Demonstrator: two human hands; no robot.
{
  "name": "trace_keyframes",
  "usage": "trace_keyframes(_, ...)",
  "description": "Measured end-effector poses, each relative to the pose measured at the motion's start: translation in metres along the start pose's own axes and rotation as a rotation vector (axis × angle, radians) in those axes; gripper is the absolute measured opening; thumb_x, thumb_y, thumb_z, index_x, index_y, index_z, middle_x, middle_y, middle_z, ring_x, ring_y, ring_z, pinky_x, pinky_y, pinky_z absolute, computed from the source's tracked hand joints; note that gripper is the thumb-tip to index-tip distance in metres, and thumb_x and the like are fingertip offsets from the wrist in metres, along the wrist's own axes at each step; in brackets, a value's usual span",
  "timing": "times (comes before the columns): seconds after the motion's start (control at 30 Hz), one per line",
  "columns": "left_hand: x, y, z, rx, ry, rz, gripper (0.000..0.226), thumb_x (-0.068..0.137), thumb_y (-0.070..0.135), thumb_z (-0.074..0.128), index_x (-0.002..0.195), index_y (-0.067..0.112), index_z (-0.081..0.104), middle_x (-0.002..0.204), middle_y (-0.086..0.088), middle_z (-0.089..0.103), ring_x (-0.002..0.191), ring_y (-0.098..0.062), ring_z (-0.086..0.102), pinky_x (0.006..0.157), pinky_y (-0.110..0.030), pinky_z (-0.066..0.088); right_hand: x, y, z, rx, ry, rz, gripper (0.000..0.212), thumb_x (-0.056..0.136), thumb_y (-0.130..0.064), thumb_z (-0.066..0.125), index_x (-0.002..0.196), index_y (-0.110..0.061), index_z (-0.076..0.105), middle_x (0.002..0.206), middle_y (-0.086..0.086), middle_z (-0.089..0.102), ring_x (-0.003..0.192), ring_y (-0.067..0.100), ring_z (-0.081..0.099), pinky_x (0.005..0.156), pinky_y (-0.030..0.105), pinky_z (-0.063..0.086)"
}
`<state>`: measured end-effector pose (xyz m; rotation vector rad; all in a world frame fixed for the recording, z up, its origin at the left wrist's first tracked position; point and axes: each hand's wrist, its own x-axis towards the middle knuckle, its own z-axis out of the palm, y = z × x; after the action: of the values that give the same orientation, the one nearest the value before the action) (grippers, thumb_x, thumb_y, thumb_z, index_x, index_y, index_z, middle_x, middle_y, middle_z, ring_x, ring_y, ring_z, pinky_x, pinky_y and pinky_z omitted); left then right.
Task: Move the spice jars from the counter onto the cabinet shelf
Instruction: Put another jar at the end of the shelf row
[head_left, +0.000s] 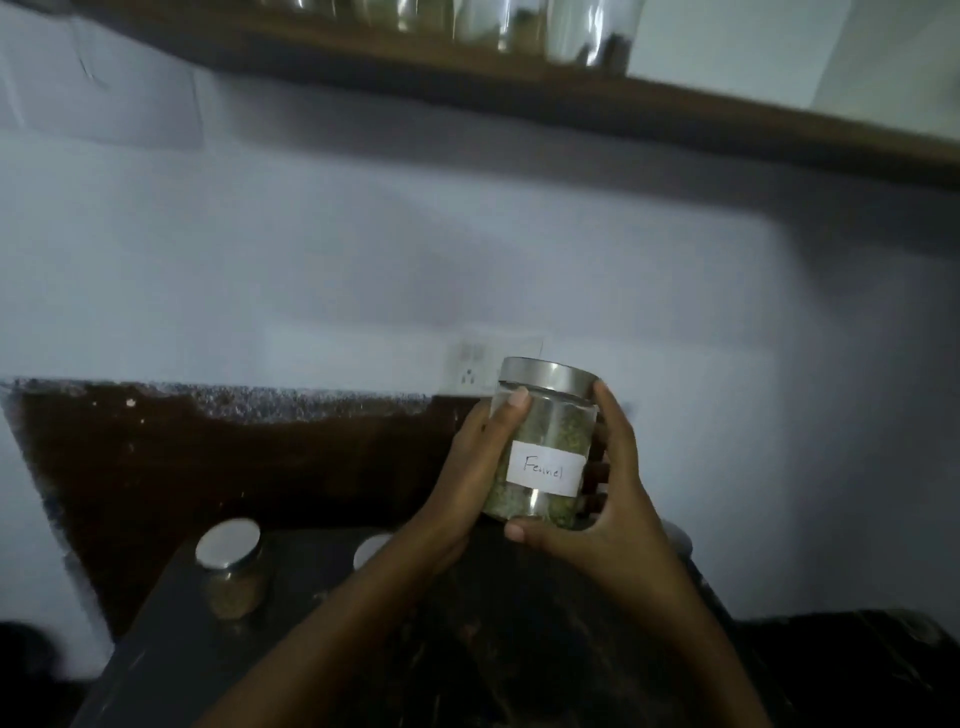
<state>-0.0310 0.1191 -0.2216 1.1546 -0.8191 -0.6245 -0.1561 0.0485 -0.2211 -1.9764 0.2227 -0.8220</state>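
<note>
Head view: shelf (519, 98) jars (587, 31) cut off at top, blurred; contents unreadable. One counter (208, 649) jar (231, 571) clear, a 2nd lid (371, 551) partly hidden behind left forearm. Fennel jar (540, 441) held above counter, below shelf, slightly tilted. Left hand (467, 467) & right hand (613, 499) grips both clasp its sides.
</note>
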Motion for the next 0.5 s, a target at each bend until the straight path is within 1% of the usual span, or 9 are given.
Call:
trace_keyframes(0.07, 0.019, 0.028, 0.005, 0.060, -0.024, 0.093, 0.054, 0.080, 0.054, 0.050, 0.123, 0.021, 0.052, 0.114, -0.004, 0.066, 0.099, -0.019, 0.067, 0.086, -0.040, 0.055, 0.022, -0.018, -0.014, -0.028, -0.005, -0.053, 0.129, 0.051, -0.015, 0.090, 0.135, -0.060, 0.002, 0.127, -0.041, 0.027, 0.117, -0.009, 0.043, 0.077, 0.006, 0.048)
trace_keyframes(0.13, 0.038, 0.055, 0.011, 0.128, -0.068, 0.175, 0.055, 0.080, 0.054, 0.050, 0.125, 0.022, 0.050, 0.115, -0.002, 0.065, 0.100, -0.016, 0.066, 0.087, -0.037, 0.055, 0.044, -0.037, -0.030, -0.098, 0.008, -0.120, 0.133, 0.052, -0.014, 0.090, 0.130, -0.066, -0.004, 0.127, -0.041, 0.024, 0.110, -0.011, 0.048, 0.075, 0.007, 0.049)
trace_keyframes(0.2, 0.055, 0.088, 0.019, 0.202, -0.118, 0.244, 0.053, 0.086, 0.056, 0.047, 0.126, 0.021, 0.047, 0.115, 0.001, 0.062, 0.098, -0.010, 0.065, 0.084, -0.027, 0.055, 0.067, -0.060, -0.048, -0.161, 0.056, -0.192, 0.131, 0.050, -0.015, 0.089, 0.125, -0.070, -0.004, 0.130, -0.034, 0.028, 0.103, -0.009, 0.052, 0.071, 0.008, 0.050)
trace_keyframes(0.27, 0.074, 0.120, 0.030, 0.293, -0.176, 0.335, 0.043, 0.093, 0.049, 0.035, 0.123, 0.021, 0.047, 0.109, 0.006, 0.060, 0.091, 0.000, 0.063, 0.075, -0.014, 0.053, 0.091, -0.079, -0.066, -0.223, 0.111, -0.255, 0.129, 0.050, -0.016, 0.090, 0.123, -0.070, -0.001, 0.133, -0.024, 0.029, 0.101, -0.005, 0.053, 0.069, 0.007, 0.050)
trace_keyframes(0.3, 0.081, 0.133, 0.035, 0.339, -0.182, 0.382, 0.038, 0.096, 0.046, 0.031, 0.119, 0.022, 0.050, 0.107, 0.007, 0.060, 0.090, 0.002, 0.062, 0.076, -0.014, 0.053, 0.101, -0.087, -0.073, -0.251, 0.134, -0.278, 0.129, 0.049, -0.016, 0.090, 0.125, -0.068, 0.000, 0.132, -0.023, 0.029, 0.101, -0.005, 0.052, 0.070, 0.007, 0.050)
trace_keyframes(0.37, 0.103, 0.157, 0.043, 0.472, -0.122, 0.519, 0.044, 0.095, 0.054, 0.029, 0.116, 0.023, 0.053, 0.114, 0.002, 0.057, 0.104, -0.003, 0.057, 0.094, -0.028, 0.049, 0.124, -0.102, -0.091, -0.311, 0.191, -0.347, 0.130, 0.049, -0.016, 0.090, 0.131, -0.061, 0.001, 0.132, -0.023, 0.031, 0.105, -0.001, 0.053, 0.073, 0.009, 0.051)
trace_keyframes(0.4, 0.116, 0.166, 0.046, 0.569, -0.069, 0.591, 0.052, 0.092, 0.061, 0.029, 0.120, 0.024, 0.052, 0.122, 0.001, 0.053, 0.113, -0.008, 0.052, 0.101, -0.037, 0.043, 0.136, -0.108, -0.099, -0.340, 0.217, -0.373, 0.131, 0.049, -0.015, 0.090, 0.135, -0.058, 0.002, 0.133, -0.021, 0.031, 0.109, 0.003, 0.052, 0.078, 0.012, 0.051)
trace_keyframes(0.43, 0.128, 0.174, 0.047, 0.673, -0.009, 0.668, 0.059, 0.088, 0.065, 0.028, 0.126, 0.027, 0.050, 0.129, 0.002, 0.049, 0.120, -0.012, 0.046, 0.104, -0.042, 0.038, 0.149, -0.114, -0.107, -0.360, 0.240, -0.394, 0.132, 0.049, -0.015, 0.091, 0.138, -0.055, 0.003, 0.134, -0.019, 0.030, 0.115, 0.008, 0.049, 0.084, 0.019, 0.052)
trace_keyframes(0.5, 0.148, 0.188, 0.046, 0.854, 0.089, 0.813, 0.064, 0.086, 0.065, 0.026, 0.134, 0.026, 0.044, 0.136, 0.002, 0.044, 0.126, -0.014, 0.041, 0.107, -0.046, 0.033, 0.174, -0.122, -0.123, -0.385, 0.279, -0.428, 0.133, 0.047, -0.015, 0.091, 0.141, -0.051, 0.005, 0.135, -0.014, 0.031, 0.122, 0.016, 0.045, 0.092, 0.039, 0.051)
